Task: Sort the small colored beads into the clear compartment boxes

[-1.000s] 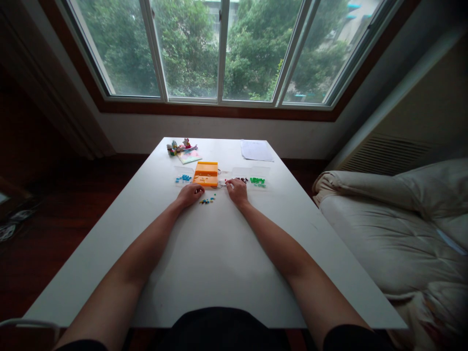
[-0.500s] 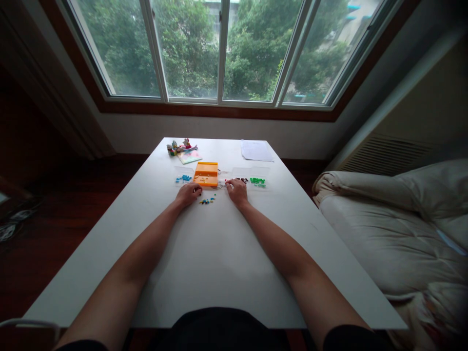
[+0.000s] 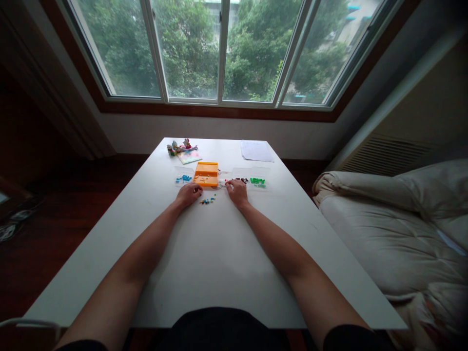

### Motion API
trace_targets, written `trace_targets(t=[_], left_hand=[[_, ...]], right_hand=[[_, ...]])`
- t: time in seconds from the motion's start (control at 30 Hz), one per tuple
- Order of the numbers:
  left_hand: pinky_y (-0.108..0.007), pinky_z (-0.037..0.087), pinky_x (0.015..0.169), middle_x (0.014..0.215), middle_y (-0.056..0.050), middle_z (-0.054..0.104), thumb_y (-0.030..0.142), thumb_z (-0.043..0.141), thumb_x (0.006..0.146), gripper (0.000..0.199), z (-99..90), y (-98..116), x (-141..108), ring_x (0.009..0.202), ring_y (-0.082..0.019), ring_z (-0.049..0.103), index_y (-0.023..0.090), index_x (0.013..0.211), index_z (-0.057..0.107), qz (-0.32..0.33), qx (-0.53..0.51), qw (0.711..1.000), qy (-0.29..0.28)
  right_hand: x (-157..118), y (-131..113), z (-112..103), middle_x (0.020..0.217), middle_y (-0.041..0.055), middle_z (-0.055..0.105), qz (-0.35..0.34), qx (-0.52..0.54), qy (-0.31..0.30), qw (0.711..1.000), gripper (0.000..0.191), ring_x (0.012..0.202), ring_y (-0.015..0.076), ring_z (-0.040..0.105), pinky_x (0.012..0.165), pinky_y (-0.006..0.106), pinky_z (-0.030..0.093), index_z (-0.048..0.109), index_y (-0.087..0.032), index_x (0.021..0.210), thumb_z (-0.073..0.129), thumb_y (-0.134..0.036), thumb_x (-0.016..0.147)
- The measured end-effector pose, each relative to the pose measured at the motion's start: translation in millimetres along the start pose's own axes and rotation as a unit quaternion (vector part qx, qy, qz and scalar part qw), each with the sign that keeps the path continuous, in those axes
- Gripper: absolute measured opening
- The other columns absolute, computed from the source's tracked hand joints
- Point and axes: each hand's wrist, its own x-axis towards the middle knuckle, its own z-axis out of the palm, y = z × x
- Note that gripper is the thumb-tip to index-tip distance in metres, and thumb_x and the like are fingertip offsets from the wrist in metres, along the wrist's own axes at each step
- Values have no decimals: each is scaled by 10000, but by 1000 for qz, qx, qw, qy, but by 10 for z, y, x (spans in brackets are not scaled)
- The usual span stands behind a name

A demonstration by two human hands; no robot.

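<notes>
My left hand rests on the table with its fingers curled, at the near left corner of an open orange case holding small pale pieces. Anything inside those fingers is hidden. Right of the case, my right hand has its fingertips bunched beside tiny red pieces, and I cannot make out what they hold. Between the hands lies a loose group of small blue, yellow and dark pieces. Blue pieces sit in a clear box on the left; green pieces and dark brown ones fill a clear box on the right.
Small colourful figures and a pastel booklet are at the table's far left. White paper sheets lie at the far right. A cushioned sofa stands beyond the table's right edge. A window rises behind the table.
My left hand's fingers have shifted very slightly near the orange case. Everything else looks the same.
</notes>
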Motion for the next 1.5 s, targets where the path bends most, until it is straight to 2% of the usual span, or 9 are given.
trace_targets(t=[1.5], left_hand=[[-291, 453, 711, 898, -49, 719, 328, 565, 885, 230, 5, 5, -2, 800, -192, 610, 219, 879, 767, -17, -5, 1000, 0]], right_hand=[[-9, 26, 53, 976, 70, 732, -30, -15, -17, 999, 192, 1040, 240, 577, 984, 366, 370, 758, -216, 946, 575, -275, 954]])
